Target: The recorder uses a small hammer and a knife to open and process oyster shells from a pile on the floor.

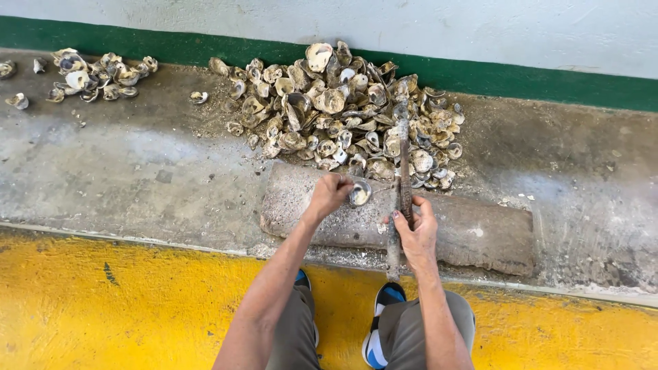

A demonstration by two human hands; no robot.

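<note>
My left hand (330,193) pinches an oyster shell (360,192) and holds it on top of a long stone block (473,233). My right hand (416,227) grips a rusty metal bar (404,171) that points away from me toward the shell heap. A second dark rod (393,240) lies across the block just left of that hand. Behind the block a large pile of oyster shells (343,109) rests against the wall.
A smaller heap of shells (96,74) lies at the far left on the grey concrete floor (123,171). A green-painted band (514,79) runs along the wall base. A yellow floor strip (103,301) is near me, with my knees and blue shoes (384,322) on it.
</note>
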